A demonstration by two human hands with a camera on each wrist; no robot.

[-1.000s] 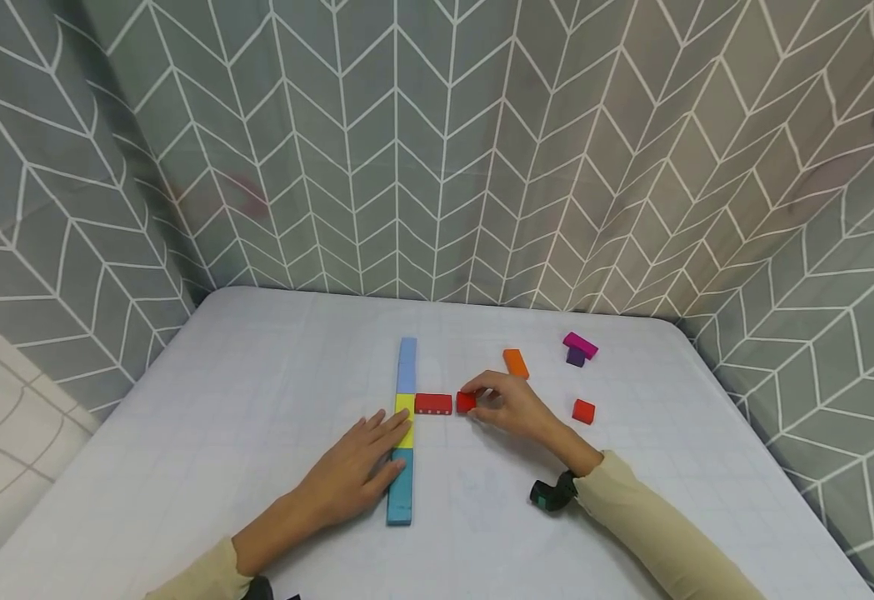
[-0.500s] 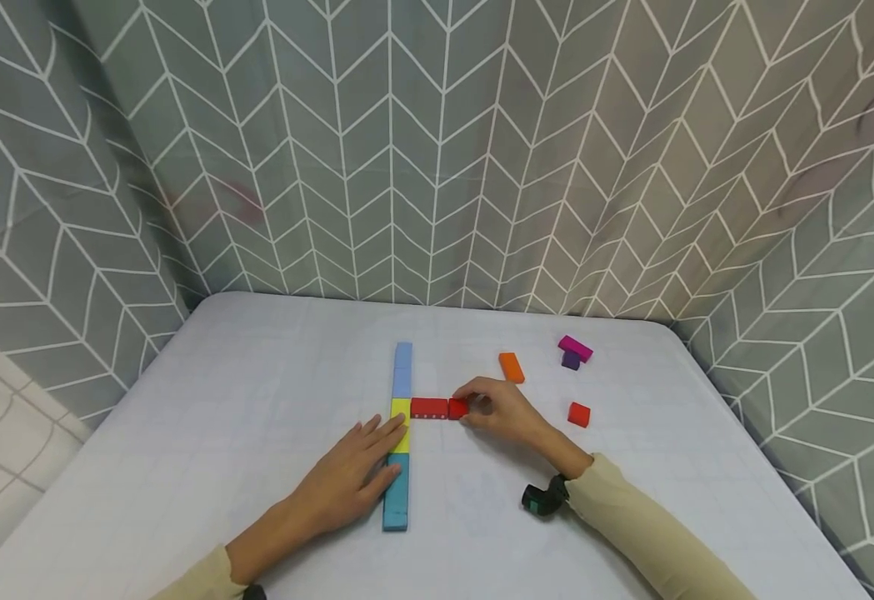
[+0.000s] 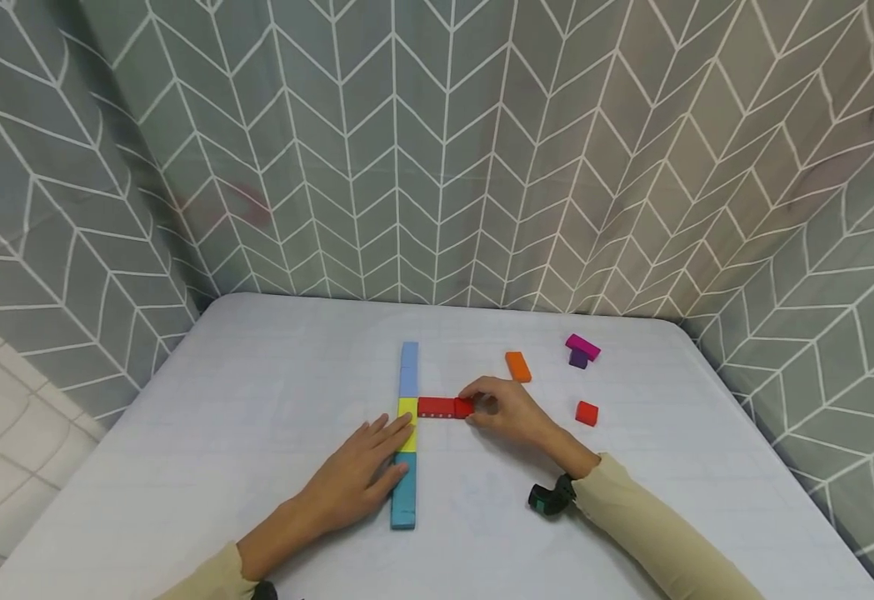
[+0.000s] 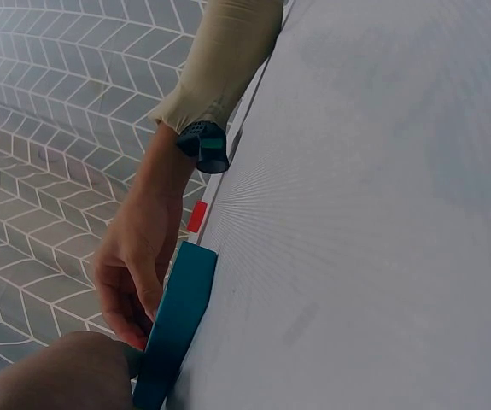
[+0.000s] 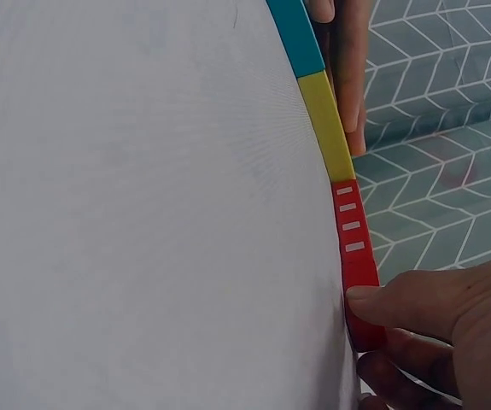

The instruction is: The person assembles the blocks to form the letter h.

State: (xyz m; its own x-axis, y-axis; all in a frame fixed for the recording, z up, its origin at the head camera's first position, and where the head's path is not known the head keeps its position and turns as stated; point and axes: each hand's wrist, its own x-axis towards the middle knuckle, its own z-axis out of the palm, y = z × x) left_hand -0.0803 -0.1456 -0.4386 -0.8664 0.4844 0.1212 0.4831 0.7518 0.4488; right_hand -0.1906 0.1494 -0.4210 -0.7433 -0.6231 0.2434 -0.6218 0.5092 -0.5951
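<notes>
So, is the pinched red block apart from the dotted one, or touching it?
Touching: the right wrist view shows no gap between the dotted block and the red block that the right hand pinches.

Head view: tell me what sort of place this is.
Probably a screened-off tabletop workspace indoors: a white-topped table, patterned fabric hanging behind it and along its sides, and coloured blocks lying on top.
</notes>
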